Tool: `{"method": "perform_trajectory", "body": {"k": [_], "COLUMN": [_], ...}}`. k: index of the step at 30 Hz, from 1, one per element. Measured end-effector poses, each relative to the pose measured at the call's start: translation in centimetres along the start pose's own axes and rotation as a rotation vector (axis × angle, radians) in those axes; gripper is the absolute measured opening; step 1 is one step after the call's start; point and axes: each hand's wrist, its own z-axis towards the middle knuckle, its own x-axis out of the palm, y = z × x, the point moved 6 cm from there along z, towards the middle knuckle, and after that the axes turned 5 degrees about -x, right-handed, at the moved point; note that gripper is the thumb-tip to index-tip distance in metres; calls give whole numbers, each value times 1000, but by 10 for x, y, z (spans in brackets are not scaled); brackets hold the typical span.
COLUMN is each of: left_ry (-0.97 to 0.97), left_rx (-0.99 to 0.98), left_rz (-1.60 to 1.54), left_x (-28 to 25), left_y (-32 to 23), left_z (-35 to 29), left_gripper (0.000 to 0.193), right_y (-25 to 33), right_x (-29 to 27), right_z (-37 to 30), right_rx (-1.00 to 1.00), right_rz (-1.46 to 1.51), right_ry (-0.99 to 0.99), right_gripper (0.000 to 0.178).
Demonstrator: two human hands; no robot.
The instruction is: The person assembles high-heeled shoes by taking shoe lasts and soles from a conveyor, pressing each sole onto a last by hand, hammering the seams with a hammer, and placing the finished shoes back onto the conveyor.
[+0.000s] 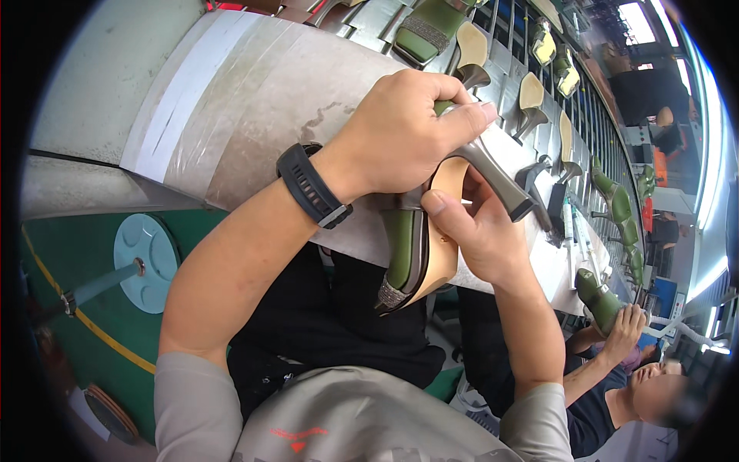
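Note:
Between my hands is a high-heeled shoe point(440, 258) on a green last. Its tan sole faces right, and its glittery toe band points down toward my lap. A dark grey heel point(496, 179) sticks out to the right. My left hand point(408, 131), with a black watch on the wrist, is closed round the heel end from above, thumb along the heel's base. My right hand point(489, 235) grips the shoe near its arch, thumb on the tan sole; some of its fingers are hidden behind the shoe.
Beneath the shoe lies a pale worktable point(269, 100). Past it runs a slatted conveyor with a green last point(422, 38) and tan soles with heels point(531, 92). At right, a person point(616, 385) holds another green last point(596, 296). A light-blue round stool point(145, 262) stands lower left.

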Motion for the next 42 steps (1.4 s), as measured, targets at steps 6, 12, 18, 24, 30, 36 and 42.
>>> {"method": "perform_trajectory", "body": {"k": [6,12,18,24,30,36,42], "left_ry": [4,23,32,12,-128,7,164], "left_rx": [-46,-43,-40,-52,229,-6,-16], "left_rz": [11,-25,14,-131,402,498,519], "left_x": [-2,-5,-9,-64,-72,-62,-41], "left_y": [3,4,-2,6,0,-19,-27], "left_z": [-2,-1,-2,-51,-154,-146,-102], "left_gripper": [36,36,36,50,57,41,33], "right_y": [-3,-11,11,26,36,19,12], "right_x": [5,4,11,-2,-12,-4,17], "right_z": [-9,-18,8,-17,-38,-34,-27], "right_rx": [118,87,13,-166,-546,-679,-729], "right_rz": [-14,208,11,-431,-1124,-951,-826], "right_ry": [14,81,-29,111,-54,-111,-130], "right_gripper": [75,79,52,72,77,55,39]}}
